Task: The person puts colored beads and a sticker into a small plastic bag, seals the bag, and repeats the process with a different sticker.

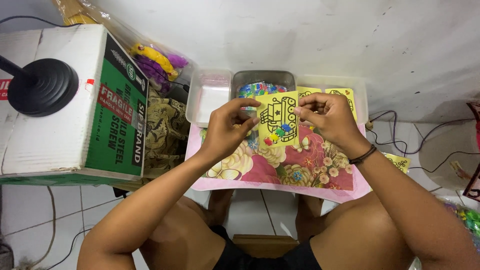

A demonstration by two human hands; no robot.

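Both hands, left (227,127) and right (327,117), are raised over the flowered table (280,172), pinching a yellow card (278,119) between them; the table surface beneath and toward the body is open; a hand could pass there. Far edge blocked by a row of containers: white tray (207,95), grey tub of coloured pieces (260,80), clear tray with yellow cards (332,92); white wall directly behind, no room beyond. Left side closed by a large cardboard box (70,100) carrying a black round stand base (42,86); patterned cloth (167,130) fills the gap between box and table. Right side: loose cables (400,130) on the floor; knees close under the near edge.
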